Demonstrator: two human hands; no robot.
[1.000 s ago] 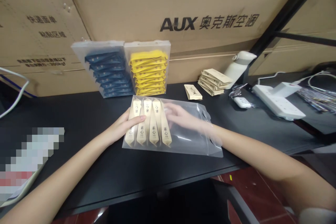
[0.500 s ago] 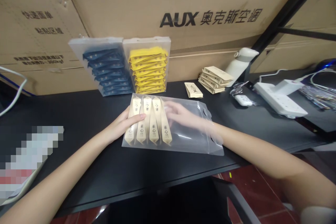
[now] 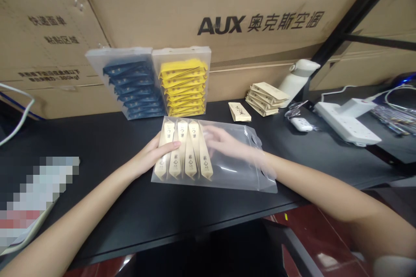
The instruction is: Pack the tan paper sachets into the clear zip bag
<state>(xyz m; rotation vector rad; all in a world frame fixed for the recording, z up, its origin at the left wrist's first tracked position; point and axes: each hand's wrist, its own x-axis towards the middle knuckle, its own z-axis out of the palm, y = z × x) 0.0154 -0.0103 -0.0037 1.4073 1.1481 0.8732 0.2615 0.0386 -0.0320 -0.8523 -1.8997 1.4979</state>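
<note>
A clear plastic box (image 3: pixel 234 171) lies on the black table, its open flap end to the right. Inside it, several cream paper packets (image 3: pixel 191 162) stand side by side at the left, dark lettering on their edges. My left hand (image 3: pixel 151 153) is wrapped round the box's left end, thumb over the front. Through the open end, my right hand (image 3: pixel 224 140) reaches inside the box, its fingers at the rightmost packet; the plastic blurs the fingertips. Behind are a loose cream packet (image 3: pixel 239 112) and a stack of cream packets (image 3: pixel 266 98).
Against a large cardboard carton (image 3: pixel 146 13) stand a box of blue packets (image 3: pixel 133 88) and a box of yellow packets (image 3: pixel 183 86). To the right are a white bottle (image 3: pixel 297 80), a white earphone case (image 3: pixel 300 124) and a power strip (image 3: pixel 346 123). A pixelated item (image 3: pixel 39 194) lies left.
</note>
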